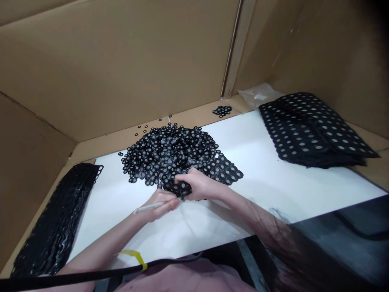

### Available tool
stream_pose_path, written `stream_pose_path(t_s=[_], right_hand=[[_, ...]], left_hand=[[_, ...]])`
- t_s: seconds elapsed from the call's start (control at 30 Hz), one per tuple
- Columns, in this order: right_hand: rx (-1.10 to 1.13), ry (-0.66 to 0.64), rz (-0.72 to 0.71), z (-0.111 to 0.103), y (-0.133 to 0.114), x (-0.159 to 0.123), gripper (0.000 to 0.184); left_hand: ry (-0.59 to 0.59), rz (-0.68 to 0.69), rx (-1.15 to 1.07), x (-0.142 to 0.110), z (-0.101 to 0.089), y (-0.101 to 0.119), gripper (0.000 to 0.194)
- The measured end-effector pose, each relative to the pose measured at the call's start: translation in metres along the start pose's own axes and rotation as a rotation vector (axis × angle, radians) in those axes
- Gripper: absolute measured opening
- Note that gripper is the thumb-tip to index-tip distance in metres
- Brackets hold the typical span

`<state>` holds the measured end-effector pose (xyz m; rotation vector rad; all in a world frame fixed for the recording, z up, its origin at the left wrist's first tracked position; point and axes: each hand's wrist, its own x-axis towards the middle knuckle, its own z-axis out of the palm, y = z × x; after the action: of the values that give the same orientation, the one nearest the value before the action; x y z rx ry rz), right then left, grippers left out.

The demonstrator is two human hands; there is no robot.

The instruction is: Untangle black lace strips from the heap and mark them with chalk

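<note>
My left hand (159, 205) is closed around a slim white pen-like stick (148, 207), its tip pointing toward my other hand. Opposite it, my right hand (199, 184) grips a bunched-up part of a black sheet with pale round dots (226, 170). The flat end of this sheet spreads to the right on the white board. Just beyond both hands lies a large heap of small black rings with pale centres (170, 148). The stick's tip and the fingertips meet at the bunched part, so their exact contact is hidden.
A white board (273, 194) covers the work surface inside tall cardboard walls (121, 61). At left lies a long stack of black strips (54, 219). A folded black dotted sheet (310, 129) and a clear plastic bag (261, 94) sit at right. A small ring pile (222, 111) lies behind.
</note>
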<state>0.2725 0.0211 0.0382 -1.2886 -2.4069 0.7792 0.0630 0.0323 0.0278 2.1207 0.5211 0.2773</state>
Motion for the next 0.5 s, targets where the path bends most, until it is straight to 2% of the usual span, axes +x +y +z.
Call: stream_pose_path(t_s=[0.13, 0.23, 0.33, 0.43, 0.5], right_hand=[[0.004, -0.026, 0.002, -0.005, 0.0, 0.001, 0.037], [-0.004, -0.047, -0.001, -0.008, -0.001, 0.002, 0.043], [0.005, -0.052, 0.004, -0.01, 0.0, 0.003, 0.052], [0.09, -0.032, -0.037, -0.011, 0.004, 0.005, 0.064], [0.152, 0.002, -0.085, -0.01, 0.006, 0.007, 0.065]], left_hand=[[0.14, -0.005, -0.146, -0.008, 0.003, -0.007, 0.051], [0.236, -0.012, -0.242, -0.015, -0.004, -0.008, 0.054], [0.338, 0.008, -0.253, -0.023, -0.016, -0.005, 0.054], [0.386, 0.018, -0.228, -0.027, -0.025, -0.004, 0.053], [0.41, 0.013, -0.186, -0.028, -0.028, -0.006, 0.053]])
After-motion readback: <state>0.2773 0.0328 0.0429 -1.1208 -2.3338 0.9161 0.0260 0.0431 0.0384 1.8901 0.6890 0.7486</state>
